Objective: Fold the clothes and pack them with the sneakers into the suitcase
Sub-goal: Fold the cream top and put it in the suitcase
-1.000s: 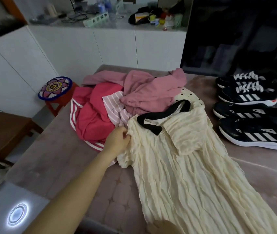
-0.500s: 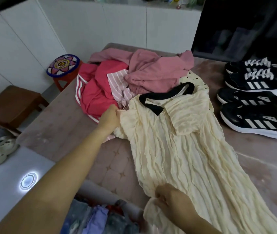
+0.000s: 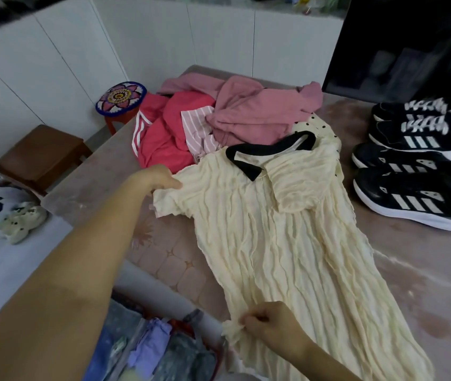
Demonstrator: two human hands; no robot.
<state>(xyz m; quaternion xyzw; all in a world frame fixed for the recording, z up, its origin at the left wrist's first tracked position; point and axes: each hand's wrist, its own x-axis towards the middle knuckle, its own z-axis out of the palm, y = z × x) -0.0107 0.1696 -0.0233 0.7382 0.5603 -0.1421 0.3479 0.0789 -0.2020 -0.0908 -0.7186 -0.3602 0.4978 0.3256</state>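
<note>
A cream crinkled dress (image 3: 287,243) with a black collar lies spread lengthwise on the pinkish table (image 3: 92,182). My left hand (image 3: 161,178) pinches the edge of its left sleeve. Near the table's front edge, my right hand (image 3: 269,324) pinches the dress's left side seam. Behind the dress is a heap of clothes: a red garment with white stripes (image 3: 164,133), a pink-and-white striped piece (image 3: 198,127) and a dusty pink top (image 3: 260,114). Black sneakers with white stripes (image 3: 414,171) stand in a row at the right. No suitcase is recognisable.
A small stool with a flower-patterned seat (image 3: 121,97) and a brown wooden stool (image 3: 40,155) stand left of the table. White cabinets run along the back. Mixed fabric (image 3: 153,350) shows below the table's front edge. A dark panel (image 3: 411,45) rises behind the sneakers.
My left hand has pulled the sleeve outward to the left, spreading it flat. My right hand has come into view and taken hold of the dress's side lower down.
</note>
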